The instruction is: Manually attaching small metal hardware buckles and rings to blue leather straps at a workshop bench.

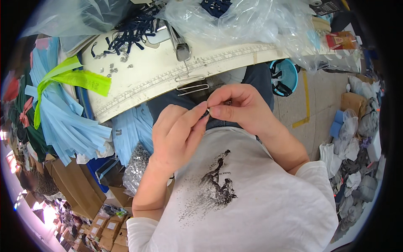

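Note:
Close to the table's front edge, my left hand and my right hand meet fingertip to fingertip. Between them is a small dark piece with a shiny metallic bit, pinched by thumb and forefinger of each hand. Most of it is hidden by the fingers, so its kind is unclear. Beyond the hands, a heap of navy cord pulls lies on the white table. Small silver metal pieces are scattered beside the heap. A bent wire holder sticks out from the table edge just past my fingers.
A metal fixture stands on the table, with clear plastic bags behind it. Light blue fabric strips and a lime-green strip hang at the left. A turquoise basket stands right of my legs; bags and scraps pile up farther right.

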`<act>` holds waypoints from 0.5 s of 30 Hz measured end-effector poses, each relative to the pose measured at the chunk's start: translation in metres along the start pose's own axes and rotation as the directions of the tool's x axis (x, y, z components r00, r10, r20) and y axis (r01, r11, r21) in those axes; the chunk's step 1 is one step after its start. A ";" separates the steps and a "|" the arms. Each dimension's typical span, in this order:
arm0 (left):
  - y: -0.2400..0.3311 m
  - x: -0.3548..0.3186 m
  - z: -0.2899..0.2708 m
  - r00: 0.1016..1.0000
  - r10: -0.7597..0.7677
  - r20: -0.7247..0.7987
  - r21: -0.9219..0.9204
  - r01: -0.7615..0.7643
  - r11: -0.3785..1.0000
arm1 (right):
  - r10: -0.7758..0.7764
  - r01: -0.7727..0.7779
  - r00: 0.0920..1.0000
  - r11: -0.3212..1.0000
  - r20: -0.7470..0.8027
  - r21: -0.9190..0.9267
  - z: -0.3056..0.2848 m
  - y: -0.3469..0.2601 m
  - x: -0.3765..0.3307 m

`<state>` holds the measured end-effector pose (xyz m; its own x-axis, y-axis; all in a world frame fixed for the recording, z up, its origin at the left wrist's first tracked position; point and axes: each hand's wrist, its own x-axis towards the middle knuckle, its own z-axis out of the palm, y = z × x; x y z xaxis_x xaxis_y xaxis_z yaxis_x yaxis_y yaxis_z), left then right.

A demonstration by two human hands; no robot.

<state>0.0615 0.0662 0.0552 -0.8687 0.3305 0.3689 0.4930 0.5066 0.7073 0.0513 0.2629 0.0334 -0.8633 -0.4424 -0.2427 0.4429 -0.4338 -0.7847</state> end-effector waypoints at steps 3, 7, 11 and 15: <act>-0.004 0.000 0.002 0.997 0.066 -0.048 -0.037 -0.068 0.997 | 0.008 -0.008 1.000 1.000 -0.023 -0.005 0.002 0.004 -0.002; -0.005 -0.002 0.003 0.996 0.042 -0.076 -0.118 -0.051 0.992 | 0.020 -0.020 0.998 1.000 -0.053 0.013 0.009 0.006 -0.001; -0.012 -0.006 0.006 0.990 0.084 -0.114 -0.103 -0.096 0.990 | 0.111 -0.111 0.994 0.993 -0.006 0.039 0.006 0.004 -0.001; -0.010 -0.009 0.005 0.986 -0.008 -0.169 -0.108 -0.011 0.994 | 0.022 -0.020 0.997 0.999 -0.074 0.034 0.009 0.002 0.004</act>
<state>0.0644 0.0623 0.0417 -0.8679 0.1875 0.4599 0.4944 0.4144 0.7641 0.0509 0.2531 0.0355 -0.8687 -0.3928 -0.3018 0.4680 -0.4513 -0.7598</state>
